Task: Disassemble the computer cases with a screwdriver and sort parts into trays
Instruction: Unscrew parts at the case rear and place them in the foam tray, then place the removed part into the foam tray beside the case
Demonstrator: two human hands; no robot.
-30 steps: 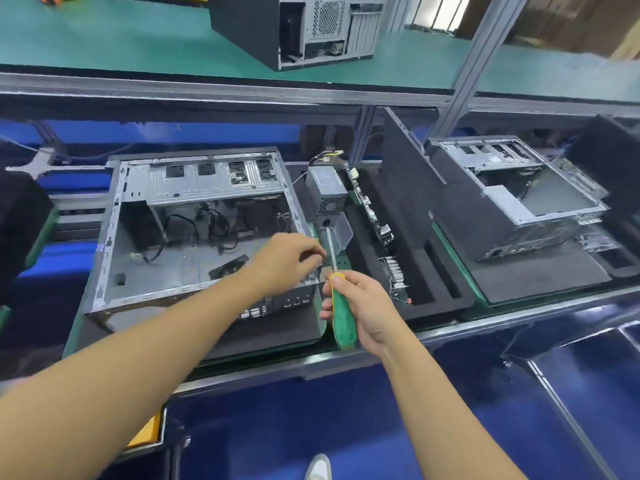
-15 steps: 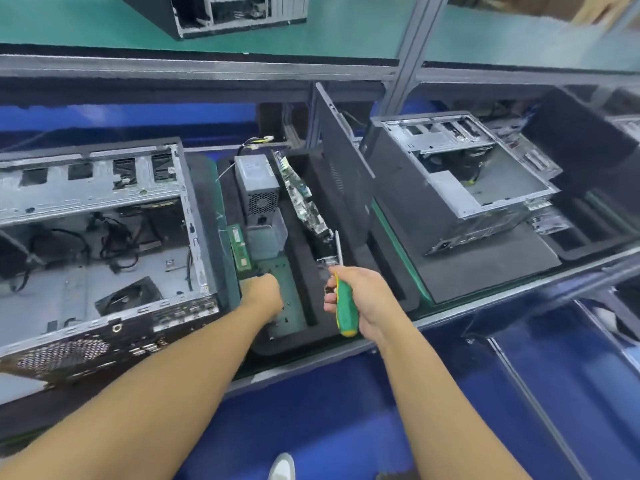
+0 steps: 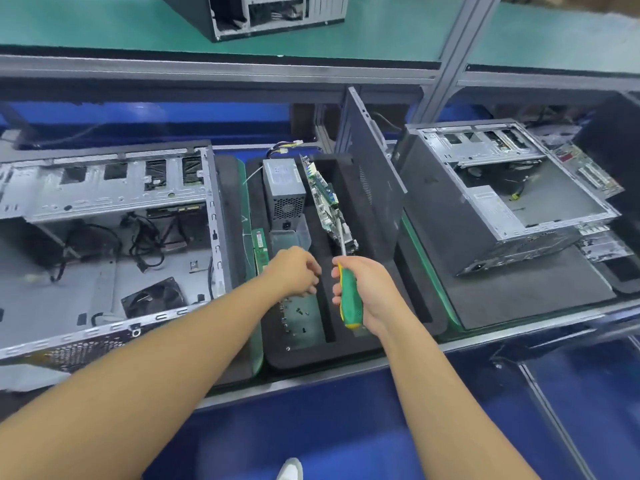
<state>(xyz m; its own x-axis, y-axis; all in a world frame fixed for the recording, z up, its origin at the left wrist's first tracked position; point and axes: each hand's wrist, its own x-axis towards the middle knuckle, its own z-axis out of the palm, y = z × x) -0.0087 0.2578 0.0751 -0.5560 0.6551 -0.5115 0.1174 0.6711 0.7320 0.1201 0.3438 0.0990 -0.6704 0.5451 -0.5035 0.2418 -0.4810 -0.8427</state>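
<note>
My right hand [image 3: 375,292] grips a green and yellow screwdriver [image 3: 349,301], its shaft pointing up and away over the black foam tray [image 3: 346,351]. Just left of it, my left hand [image 3: 294,271] hovers over the tray's front left compartment, fingers loosely curled, and nothing shows in them. Several small dark screws [image 3: 301,311] lie in that compartment below the hand. The open computer case [image 3: 104,265] lies on its side at the left, cables and a fan inside.
In the tray are a grey power supply [image 3: 282,188], a tilted motherboard [image 3: 325,199], a green memory stick [image 3: 260,247] and a leaning black side panel [image 3: 374,181]. A second opened case [image 3: 502,202] lies right. Another case [image 3: 263,12] stands on the upper shelf.
My view swung right from the left case to the tray. My left hand left the screwdriver tip, moved over the screw compartment, and has since lifted a little.
</note>
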